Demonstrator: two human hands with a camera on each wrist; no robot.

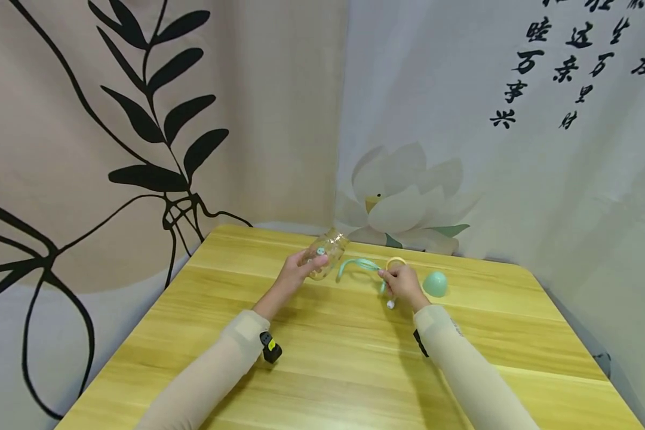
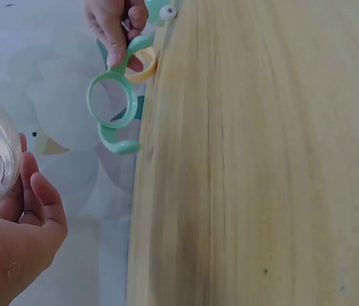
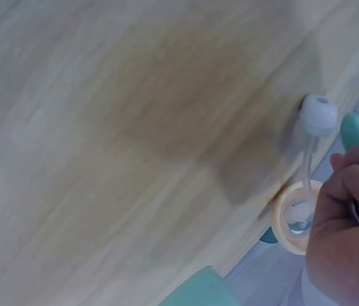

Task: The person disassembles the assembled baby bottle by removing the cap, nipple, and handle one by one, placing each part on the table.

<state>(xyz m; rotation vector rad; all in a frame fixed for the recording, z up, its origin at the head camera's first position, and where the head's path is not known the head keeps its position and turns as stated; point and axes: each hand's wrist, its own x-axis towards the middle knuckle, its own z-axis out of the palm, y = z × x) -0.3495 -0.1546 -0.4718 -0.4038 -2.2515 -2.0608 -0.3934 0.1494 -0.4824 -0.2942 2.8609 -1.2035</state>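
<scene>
My left hand (image 1: pixel 292 276) grips a clear baby bottle (image 1: pixel 330 251), tilted with its open mouth up and to the right. The bottle's round base shows at the edge of the left wrist view. In my right hand (image 1: pixel 405 285) a mint-green bottle handle (image 2: pixel 120 146) with a ring in its middle is pinched by one arm. A pale orange collar ring (image 3: pixel 280 223) sits against the same hand, with a thin clear straw (image 3: pixel 307 159) and a white straw weight (image 3: pixel 319 116) beside it. The fingers partly hide how the collar is held.
A mint-green domed cap (image 1: pixel 435 284) stands on the wooden table (image 1: pixel 322 370), just right of my right hand. Behind the table's far edge hangs a printed curtain (image 1: pixel 285 119) with leaves, a lotus and black characters.
</scene>
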